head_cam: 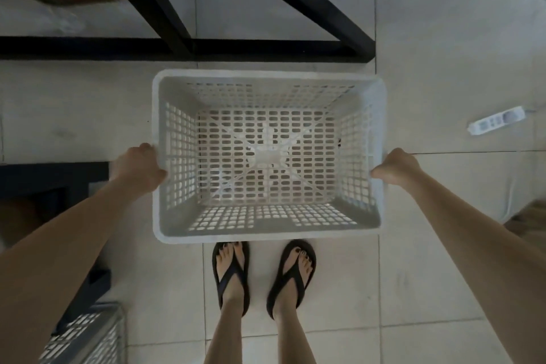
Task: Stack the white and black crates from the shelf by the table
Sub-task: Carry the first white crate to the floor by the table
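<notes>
Two bare forearms reach forward from the bottom corners of the view. The left hand (137, 167) grips the left edge of the white crate (267, 234); its thumb lies over the rim toward the inside and the other fingers curl on the outside. The right hand (394, 168) holds the right edge in the same way, with the thumb tip on the rim.

The crate is open side up, between the two hands and in front of the person's feet. Its walls and bottom are a grid of small holes, and nothing is inside. It is not possible to tell if the bottom touches the tiled floor (437, 38) or hangs a little above it.

Just behind the crate's near rim stand two feet in black flip-flops (232, 278). Beyond the far rim, the black table frame (177, 47) lies across the floor with crossed bars.

To the right, well apart from the crate, a white power strip (496, 120) lies on the tiles. At the lower left corner, part of another crate (85, 337) with a pale grid wall is visible beside a dark piece of furniture (53, 180).
</notes>
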